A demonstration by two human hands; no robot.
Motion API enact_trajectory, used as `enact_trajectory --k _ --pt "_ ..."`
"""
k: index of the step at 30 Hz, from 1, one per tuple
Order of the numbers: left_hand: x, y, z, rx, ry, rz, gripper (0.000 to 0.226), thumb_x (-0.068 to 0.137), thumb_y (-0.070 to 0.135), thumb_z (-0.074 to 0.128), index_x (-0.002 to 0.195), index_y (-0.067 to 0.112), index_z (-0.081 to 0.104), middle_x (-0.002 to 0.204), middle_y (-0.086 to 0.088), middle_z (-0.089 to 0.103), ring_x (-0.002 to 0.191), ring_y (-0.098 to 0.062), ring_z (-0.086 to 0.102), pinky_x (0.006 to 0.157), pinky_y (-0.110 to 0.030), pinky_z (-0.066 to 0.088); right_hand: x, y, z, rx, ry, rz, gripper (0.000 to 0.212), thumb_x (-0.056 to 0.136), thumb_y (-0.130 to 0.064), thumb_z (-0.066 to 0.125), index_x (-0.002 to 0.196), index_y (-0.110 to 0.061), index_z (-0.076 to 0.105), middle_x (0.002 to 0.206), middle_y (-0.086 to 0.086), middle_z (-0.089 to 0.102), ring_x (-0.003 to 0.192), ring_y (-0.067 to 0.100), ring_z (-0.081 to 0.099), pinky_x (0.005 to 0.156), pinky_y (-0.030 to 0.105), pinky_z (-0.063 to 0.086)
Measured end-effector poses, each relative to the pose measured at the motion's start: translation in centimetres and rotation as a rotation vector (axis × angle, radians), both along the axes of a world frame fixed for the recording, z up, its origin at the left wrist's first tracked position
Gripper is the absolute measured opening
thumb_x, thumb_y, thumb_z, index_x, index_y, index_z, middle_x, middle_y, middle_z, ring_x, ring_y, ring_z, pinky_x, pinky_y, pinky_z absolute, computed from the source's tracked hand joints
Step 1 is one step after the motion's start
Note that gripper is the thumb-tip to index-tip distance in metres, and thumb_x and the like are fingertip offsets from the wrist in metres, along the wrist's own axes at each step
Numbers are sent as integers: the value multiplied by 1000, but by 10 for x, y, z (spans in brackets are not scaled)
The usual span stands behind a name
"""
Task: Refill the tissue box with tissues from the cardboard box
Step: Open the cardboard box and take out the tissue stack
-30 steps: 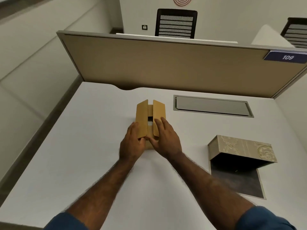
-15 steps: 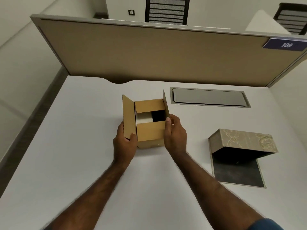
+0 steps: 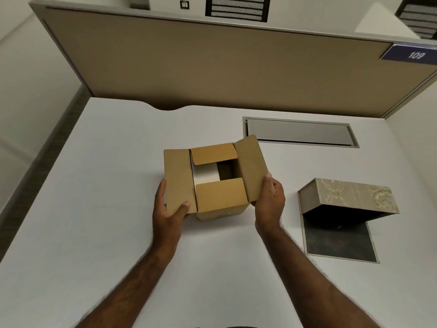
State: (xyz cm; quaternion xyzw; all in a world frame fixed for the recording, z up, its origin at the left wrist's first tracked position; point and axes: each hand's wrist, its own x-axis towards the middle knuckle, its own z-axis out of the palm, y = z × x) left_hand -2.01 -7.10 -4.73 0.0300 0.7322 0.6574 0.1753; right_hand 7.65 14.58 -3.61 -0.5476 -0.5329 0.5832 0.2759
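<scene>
A brown cardboard box (image 3: pixel 220 197) stands in the middle of the white desk. Its two long side flaps are spread outward; the two short inner flaps still lie partly over the opening. A white pack of tissues (image 3: pixel 205 173) shows through the gap between them. My left hand (image 3: pixel 169 207) pinches the left flap near its front corner. My right hand (image 3: pixel 269 197) holds the right flap from outside. To the right lies the beige patterned tissue box (image 3: pixel 350 195), tipped open with its dark inner base (image 3: pixel 338 242) flat on the desk.
A grey cable hatch (image 3: pixel 298 132) is set into the desk behind the boxes. A tan partition (image 3: pixel 212 67) with a blue "109" label (image 3: pixel 413 54) closes off the far edge. The desk's left edge drops to the floor.
The two outer flaps went from standing nearly shut to folded wide apart. My hands moved outward with them, and the tissues inside came into view.
</scene>
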Motion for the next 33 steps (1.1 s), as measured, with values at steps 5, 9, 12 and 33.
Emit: enact_trajectory --k 5,9,12,33 --pt "4 -6 -8 120 -192 -13 75 89 14 77 147 47 43 151 1 49 133 -24 56 99 -45 58 6 5 -10 -164 48 -37 48 107 -59 52 134 -20 61 127 10 69 113 30 71 83 48 69" --pt "3 -4 -12 46 -279 -59 67 75 46 83 135 52 55 140 -11 62 125 -28 63 104 -51 54 10 8 -19 -300 47 22 39 109 -55 53 126 -21 61 124 13 72 112 32 74 83 44 68" --pt "4 -3 -8 -27 -270 -83 61 80 42 80 136 45 56 140 -6 63 125 -24 62 104 -47 54 12 8 -23 -327 31 70 39 109 -52 53 128 -19 60 122 12 72 111 32 74 84 42 67" --pt "-124 71 35 -886 707 -581 86 86 50 74 155 15 37 162 -11 39 151 -32 32 125 -50 21 -18 1 48 989 -326 1059 52 98 -40 74 146 -24 64 151 -2 64 140 20 55 114 42 52"
